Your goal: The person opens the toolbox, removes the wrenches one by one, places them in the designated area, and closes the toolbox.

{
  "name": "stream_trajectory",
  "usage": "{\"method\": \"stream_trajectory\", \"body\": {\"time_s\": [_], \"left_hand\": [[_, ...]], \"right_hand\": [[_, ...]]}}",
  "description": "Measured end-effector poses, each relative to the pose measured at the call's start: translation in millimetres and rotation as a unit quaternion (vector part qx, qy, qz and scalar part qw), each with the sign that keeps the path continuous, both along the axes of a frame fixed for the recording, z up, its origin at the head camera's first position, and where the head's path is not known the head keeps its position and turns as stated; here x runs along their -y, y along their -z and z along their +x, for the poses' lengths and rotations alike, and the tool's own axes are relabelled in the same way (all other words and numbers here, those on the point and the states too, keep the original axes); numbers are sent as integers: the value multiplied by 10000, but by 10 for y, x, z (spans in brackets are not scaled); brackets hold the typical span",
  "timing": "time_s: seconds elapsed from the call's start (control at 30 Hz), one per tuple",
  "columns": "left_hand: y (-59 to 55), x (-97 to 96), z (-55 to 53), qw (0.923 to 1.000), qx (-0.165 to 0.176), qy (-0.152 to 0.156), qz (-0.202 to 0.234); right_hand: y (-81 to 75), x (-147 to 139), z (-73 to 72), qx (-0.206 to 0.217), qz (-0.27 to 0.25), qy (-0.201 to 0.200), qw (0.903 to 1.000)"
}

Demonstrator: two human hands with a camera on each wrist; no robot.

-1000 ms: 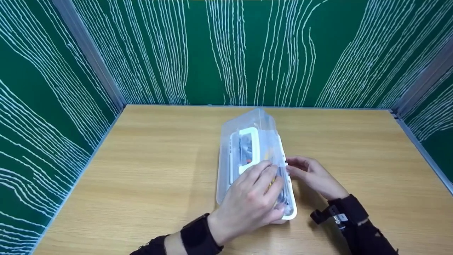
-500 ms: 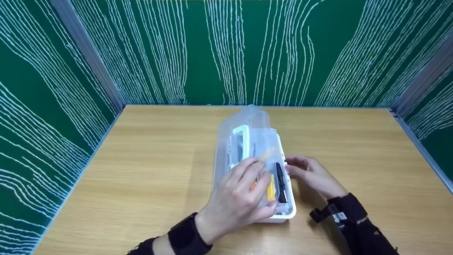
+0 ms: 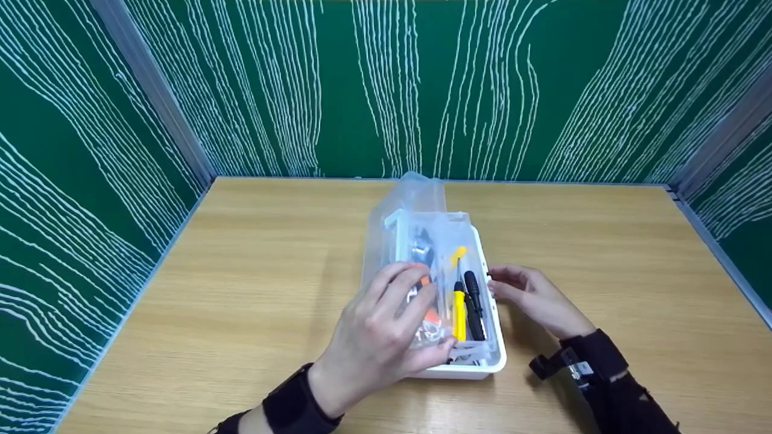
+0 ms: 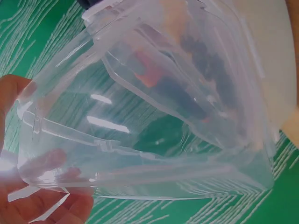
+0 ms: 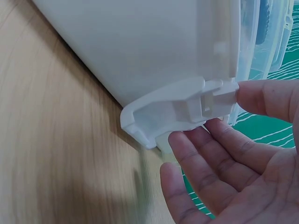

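Note:
A white toolbox (image 3: 458, 375) stands on the table with its clear lid (image 3: 416, 187) swung partly up on the left side. My left hand (image 3: 377, 337) grips the lid's near edge; the left wrist view shows thumb and fingers on either side of the clear plastic (image 4: 112, 140). Inside the box, a clear tray holds a yellow screwdriver (image 3: 459, 313) and a black screwdriver (image 3: 472, 295). Orange and dark items (image 3: 431, 314) show through the lid. At the right side, my right hand (image 3: 537, 301) pinches a white latch (image 5: 173, 109) between thumb and fingertips.
Wood-grain table (image 3: 271, 259) lies under the box. Green walls (image 3: 338, 90) with white wavy lines rise at the back and both sides. A white handle (image 3: 398, 232) is set in the lid.
My left hand has moved left, swinging the lid further up and uncovering the screwdrivers in the tray. The right hand has stayed at the latch.

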State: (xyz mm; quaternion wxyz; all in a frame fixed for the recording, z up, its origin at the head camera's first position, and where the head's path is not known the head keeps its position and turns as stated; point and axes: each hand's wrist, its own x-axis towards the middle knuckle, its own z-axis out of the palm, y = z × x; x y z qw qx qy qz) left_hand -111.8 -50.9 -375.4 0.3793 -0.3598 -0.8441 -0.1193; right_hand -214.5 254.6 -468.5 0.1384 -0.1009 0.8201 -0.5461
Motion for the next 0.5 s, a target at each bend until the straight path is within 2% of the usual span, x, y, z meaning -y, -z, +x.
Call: {"method": "stream_trajectory", "body": {"time_s": [0.17,0.5], "left_hand": [[-12,96,18,9998,-3,-108,143],[-33,290,46,9990,123,-296,306]], "right_hand": [[-5,-6,6,14,99,38,9999],[10,-9,-6,62,-197,-13,9998]]}}
